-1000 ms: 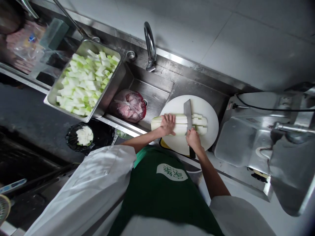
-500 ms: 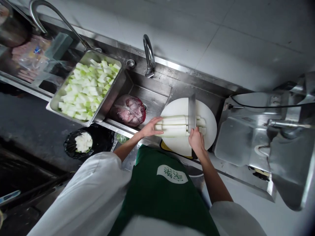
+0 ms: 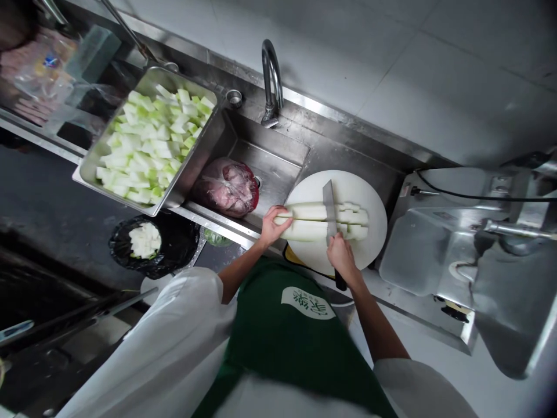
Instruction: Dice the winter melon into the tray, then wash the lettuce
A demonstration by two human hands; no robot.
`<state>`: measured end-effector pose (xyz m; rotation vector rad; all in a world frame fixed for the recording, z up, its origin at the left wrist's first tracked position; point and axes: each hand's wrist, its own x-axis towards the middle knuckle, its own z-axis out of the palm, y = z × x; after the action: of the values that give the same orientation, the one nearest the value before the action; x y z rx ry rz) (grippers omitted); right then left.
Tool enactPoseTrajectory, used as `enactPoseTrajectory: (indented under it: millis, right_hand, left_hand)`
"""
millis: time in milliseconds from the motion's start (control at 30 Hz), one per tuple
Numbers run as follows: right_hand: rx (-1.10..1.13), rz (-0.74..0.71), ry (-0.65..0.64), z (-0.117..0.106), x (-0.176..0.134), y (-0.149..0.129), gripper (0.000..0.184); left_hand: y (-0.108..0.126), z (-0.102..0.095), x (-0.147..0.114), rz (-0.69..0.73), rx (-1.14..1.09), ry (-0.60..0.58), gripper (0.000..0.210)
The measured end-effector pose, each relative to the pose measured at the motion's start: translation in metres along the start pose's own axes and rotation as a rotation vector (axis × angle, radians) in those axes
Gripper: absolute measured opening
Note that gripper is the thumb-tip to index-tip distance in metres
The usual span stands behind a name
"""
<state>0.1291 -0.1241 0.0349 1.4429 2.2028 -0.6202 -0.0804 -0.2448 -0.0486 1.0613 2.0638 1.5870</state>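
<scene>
Long pale-green strips of peeled winter melon [image 3: 307,230] lie side by side on a round white cutting board [image 3: 313,184]. My left hand [image 3: 275,225] is closed around their left ends. My right hand [image 3: 342,255] grips the black handle of a cleaver [image 3: 329,209], whose blade stands across the strips. To the right of the blade lie cut chunks [image 3: 357,217], still roughly in rows. Beyond my left hand, a deep steel pan [image 3: 180,186] holds a heap of similar white and green chunks [image 3: 150,142].
A bagged piece of raw meat [image 3: 228,188] lies in the sink [image 3: 278,157], under a curved faucet [image 3: 270,81]. A black-bagged bin [image 3: 178,249] with pale scraps stands below the counter. A steel machine [image 3: 413,244] is at the right; packaged meat [image 3: 30,75] sits far left.
The cleaver has moved left along the strips and its blade has tilted. More cut pieces show to its right. My left hand now wraps the strip ends more closely. The view has shifted slightly.
</scene>
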Motion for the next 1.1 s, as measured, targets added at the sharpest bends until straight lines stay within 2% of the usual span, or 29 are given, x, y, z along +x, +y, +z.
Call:
enactPoseTrajectory:
  millis: [133, 267, 333, 533, 667, 833, 1100]
  right_hand:
    - [0.028, -0.005, 0.035, 0.016, 0.018, -0.003, 0.031]
    - [0.026, -0.014, 0.036, 0.014, 0.021, 0.000, 0.030]
    - [0.008, -0.021, 0.032, 0.005, 0.016, 0.002, 0.029]
    - [-0.053, -0.020, 0.157, -0.013, -0.021, -0.008, 0.033]
    - [-0.069, -0.033, 0.121, -0.012, -0.035, -0.017, 0.032]
    - [-0.086, -0.015, 0.063, -0.007, -0.035, -0.021, 0.031]
    - [-0.069, -0.027, -0.009, 0.002, -0.014, -0.021, 0.028]
  left_hand:
    - [-0.002, 0.000, 0.003, -0.025, 0.007, -0.007, 0.032]
    - [-0.006, 0.001, 0.002, -0.005, -0.020, 0.018, 0.031]
    - [-0.006, 0.002, 0.000, 0.016, -0.039, 0.037, 0.031]
    - [0.000, 0.006, -0.006, -0.005, 0.003, 0.078, 0.032]
    - [0.001, 0.007, -0.007, -0.030, 0.033, 0.067, 0.032]
    - [-0.001, 0.008, -0.009, -0.018, 0.021, 0.068, 0.029]
    - [0.000, 0.007, -0.013, -0.007, 0.053, 0.046, 0.030]
